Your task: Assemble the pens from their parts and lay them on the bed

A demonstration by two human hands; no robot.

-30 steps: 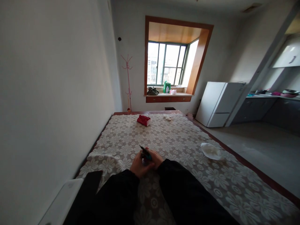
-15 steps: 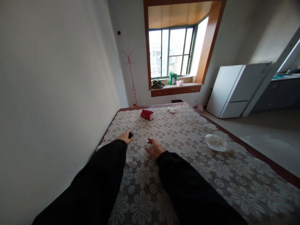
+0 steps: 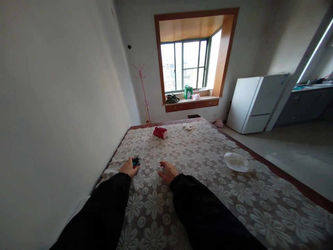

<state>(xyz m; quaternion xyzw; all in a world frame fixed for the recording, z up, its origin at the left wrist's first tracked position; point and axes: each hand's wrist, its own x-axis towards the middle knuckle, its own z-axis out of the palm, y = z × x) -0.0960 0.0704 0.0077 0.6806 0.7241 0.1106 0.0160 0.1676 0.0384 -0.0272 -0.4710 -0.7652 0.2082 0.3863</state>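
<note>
Black with a touch of red and teal, a small gadget [image 3: 135, 161] lies on the lace-patterned bed cover [image 3: 208, 163], right at the fingertips of the left hand [image 3: 128, 167]. That hand rests on the cover with its fingers curled over the gadget's near end; whether they grip it or only touch it is too small to tell. The right hand [image 3: 168, 171] lies flat and spread on the cover, just to the right of the left one and apart from it, holding nothing. So the gadget sits ahead of the left hand and slightly to its right, and to the left of the right hand; the left hand is plainly the nearer. Its long axis seems to run away from the person, tipped a little to the right, with the far end pointing roughly toward a red box [image 3: 160, 132] well beyond both hands. A crumpled white cloth [image 3: 236, 162] lies well off to the right of the right hand, and a smaller white scrap [image 3: 186, 126] sits far ahead.
</note>
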